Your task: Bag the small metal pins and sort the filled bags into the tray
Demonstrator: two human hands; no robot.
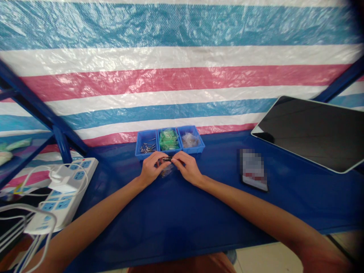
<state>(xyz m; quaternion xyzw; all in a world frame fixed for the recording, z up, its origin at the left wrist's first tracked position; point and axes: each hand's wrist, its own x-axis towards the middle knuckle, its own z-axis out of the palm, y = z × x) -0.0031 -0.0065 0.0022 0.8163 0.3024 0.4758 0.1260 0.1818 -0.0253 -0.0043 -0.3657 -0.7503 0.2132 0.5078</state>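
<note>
My left hand [154, 167] and my right hand [188, 167] meet just in front of the blue bins. Between their fingertips they pinch a small, dark, slender piece [168, 159], too small to name exactly. Under the fingers, on the blue table, lies something clear and thin with small bits [167, 171], partly hidden by the hands. Behind the hands, the left blue bin [138, 142] holds several thin metal pieces [147, 148]. Green packets [168, 139] fill the middle bin, and clear plastic bags [190, 140] lie in the right one.
On the left a white power strip [91, 167] carries plugs and white cables [54, 216]. A phone-like object [254, 184] with a blurred screen lies right of my right hand. Farther right stands a dark-screened panel [309, 131]. Striped plastic sheeting [182, 79] hangs behind the blue table [170, 220].
</note>
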